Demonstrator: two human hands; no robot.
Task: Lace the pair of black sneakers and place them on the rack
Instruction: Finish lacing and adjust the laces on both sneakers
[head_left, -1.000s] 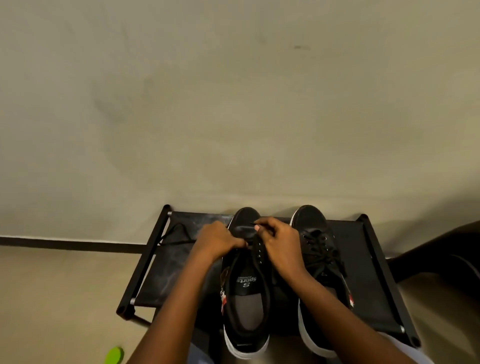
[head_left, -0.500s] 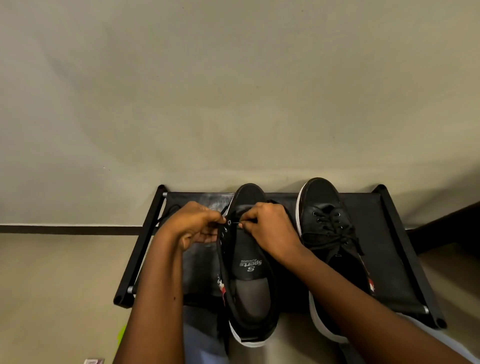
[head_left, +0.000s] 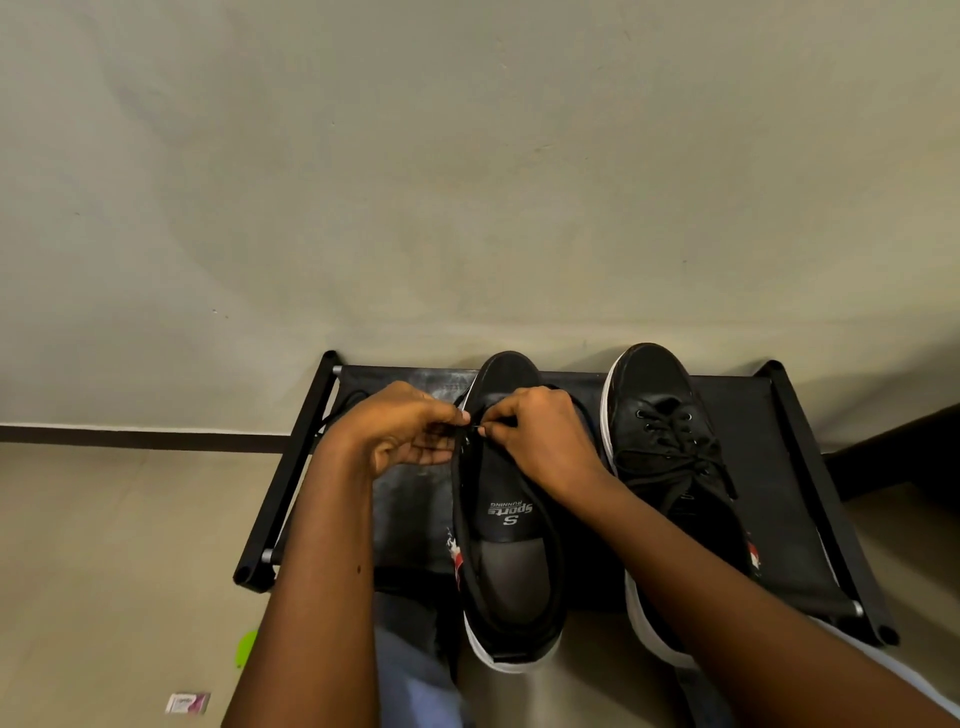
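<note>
We have the unlaced sneaker (head_left: 506, 519) lying toe-away on the black fabric top of the shoe rack (head_left: 748, 415), its heel overhanging the near edge toward us, so the eyelet rows sit right under our hands. Its tongue and insole are exposed, and the printed insole label reads plainly because no lacing crosses it yet, at least none we can see below the hands.

Our left hand (head_left: 402, 434) curls its fingers at the sneaker's left eyelet flap, steadying that edge, and its grip looks closed on the black lace (head_left: 332, 415) there, though the dark lace against dark fabric makes this hard to confirm. Our right hand (head_left: 540, 441) pinches what appears to be the lace tip between thumb and forefinger, right at an upper-left eyelet. The two grips nearly touch, just above the front of the tongue, which suits feeding a tip through a small hole. A loop of lace trails off to the left over the rack fabric.

Just beside it on the right, the laced sneaker (head_left: 670, 467) stands on the same rack, its lace crossed and tied, so we judge half the pair done.

On the floor near left lie a green object (head_left: 247, 647) and a small wrapper (head_left: 187, 703).
</note>
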